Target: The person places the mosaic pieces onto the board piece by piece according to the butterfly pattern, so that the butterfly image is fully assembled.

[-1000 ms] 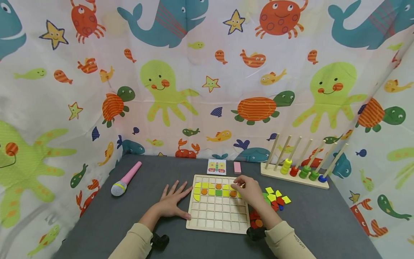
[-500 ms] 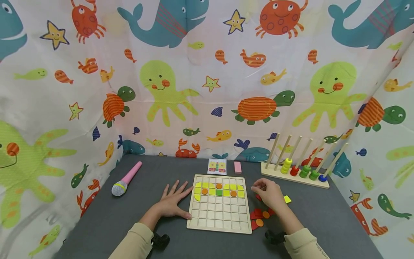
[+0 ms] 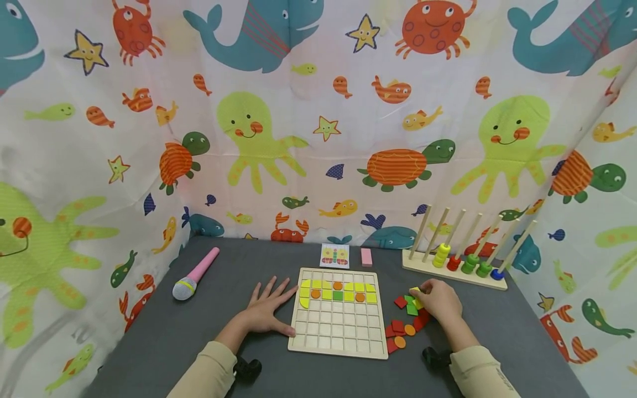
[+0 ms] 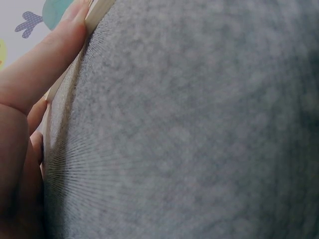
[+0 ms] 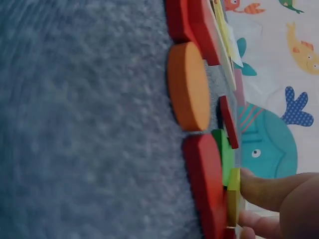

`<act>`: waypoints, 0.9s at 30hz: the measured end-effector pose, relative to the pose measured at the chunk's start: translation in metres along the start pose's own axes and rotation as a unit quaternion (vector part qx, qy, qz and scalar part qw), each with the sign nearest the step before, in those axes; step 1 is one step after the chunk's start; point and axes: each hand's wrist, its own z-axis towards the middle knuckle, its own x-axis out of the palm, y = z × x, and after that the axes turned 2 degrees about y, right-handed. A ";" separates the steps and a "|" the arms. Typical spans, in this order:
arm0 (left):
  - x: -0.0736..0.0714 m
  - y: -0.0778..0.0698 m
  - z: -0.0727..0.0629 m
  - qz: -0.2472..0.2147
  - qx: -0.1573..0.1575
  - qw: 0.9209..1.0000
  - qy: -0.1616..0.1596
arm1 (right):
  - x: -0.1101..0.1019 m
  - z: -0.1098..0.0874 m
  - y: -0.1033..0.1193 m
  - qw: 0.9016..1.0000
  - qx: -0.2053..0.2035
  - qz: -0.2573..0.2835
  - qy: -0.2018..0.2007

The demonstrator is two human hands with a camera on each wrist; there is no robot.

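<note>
My left hand (image 3: 266, 310) lies with fingers spread on the dark table, its thumb and fingertips touching the left edge of the wooden grid board (image 3: 335, 331). Yellow tiles (image 3: 326, 294), orange discs (image 3: 338, 286) and a green tile (image 3: 338, 296) fill cells in the board's upper rows. Right of the board, my right hand (image 3: 440, 303) is at the pile of loose tiles, its fingers and thumb pinching a yellow tile (image 5: 233, 196). Beside it lie green tiles (image 3: 411, 308), red tiles (image 3: 398, 326) and orange discs (image 3: 410, 330). The hand covers part of the pile.
Behind the board are a pattern card (image 3: 335, 256) and a pink block (image 3: 366, 257). A wooden peg stand (image 3: 454, 270) with coloured rings is at the back right. A pink toy microphone (image 3: 196, 275) lies at the left. A printed curtain (image 3: 318, 166) closes off the back.
My right hand has moved right, from the board's upper right to the loose tiles. Yellow tiles now show in the cells it covered. The left hand stays put.
</note>
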 end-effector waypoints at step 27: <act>0.000 -0.001 0.000 -0.003 -0.003 1.000 0.001 | 0.017 -0.009 0.080 0.983 -0.071 0.160 0.054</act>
